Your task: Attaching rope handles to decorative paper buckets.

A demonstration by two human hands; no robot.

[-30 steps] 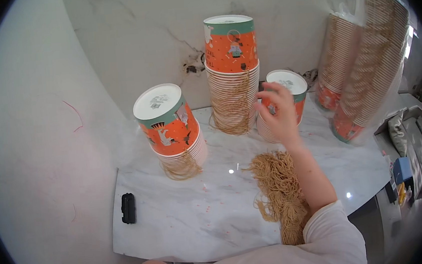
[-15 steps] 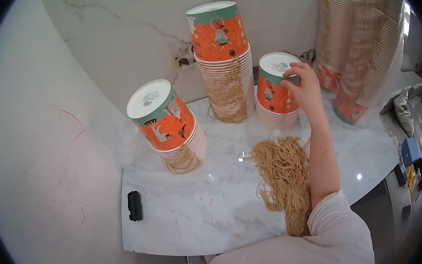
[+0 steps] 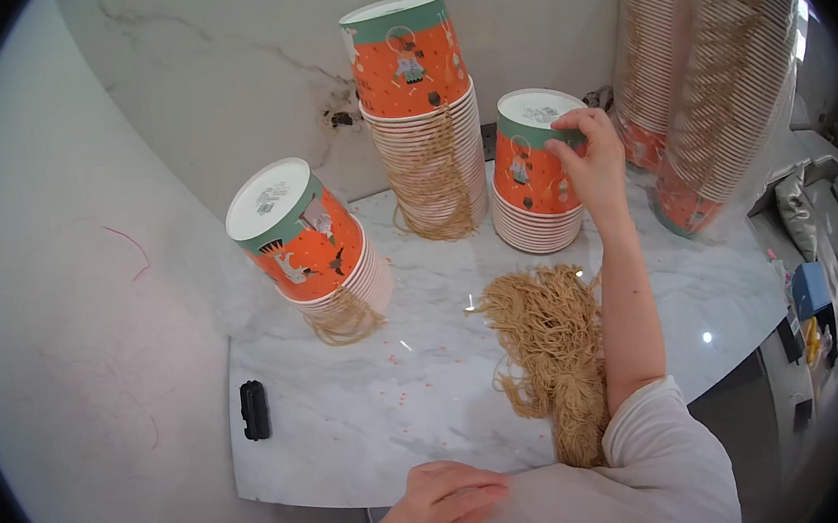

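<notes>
Far side of the marbled tabletop [image 3: 327,459], right of centre: short stack of upturned paper cups [image 3: 530,180], smooth, tapered, orange and green with white base | right hand [image 3: 597,154] covers its right edge, thumb and fingers parted, grip unclear; left hand [image 3: 450,498] well apart, near edge, fingers loosely extended | stringy tan bands [image 3: 551,345] heaped nearer | taller stack [image 3: 406,138] left, plastic-wrapped stacks [image 3: 734,75] right

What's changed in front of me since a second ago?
Your right hand has moved rightward, from the front left of the short paper-cup stack to the right side of its top cup; whether it grips is unclear. Your left hand has come into view at the bottom. The tall cup stack, leftmost cup stack and tan string bundle stayed put.
</notes>
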